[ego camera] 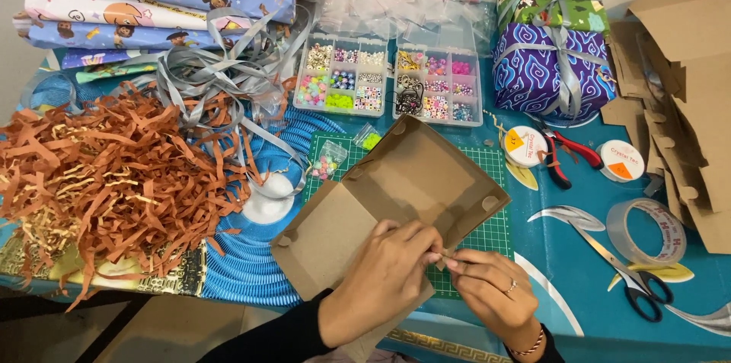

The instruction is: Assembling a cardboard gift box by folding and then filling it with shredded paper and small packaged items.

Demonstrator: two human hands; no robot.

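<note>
A flat brown cardboard box blank (396, 180) lies tilted on a green cutting mat (493, 232). My left hand (384, 279) rests on its near flap, fingers curled and pinching the cardboard edge. My right hand (491, 291), wearing a ring and a bracelet, pinches the same edge just to the right. The fingertips of both hands meet at the near corner of the blank, and what lies between them is too small to make out.
Brown shredded paper (106, 172) piles at the left, grey ribbon (221, 66) behind it. Two bead organiser boxes (392, 81) sit at the back, wrapped gifts (552, 43) right of them. Scissors (628, 275), clear tape roll (646, 230), red pliers (563, 151), thread spools (525, 146) and more cardboard blanks (685, 104) lie to the right.
</note>
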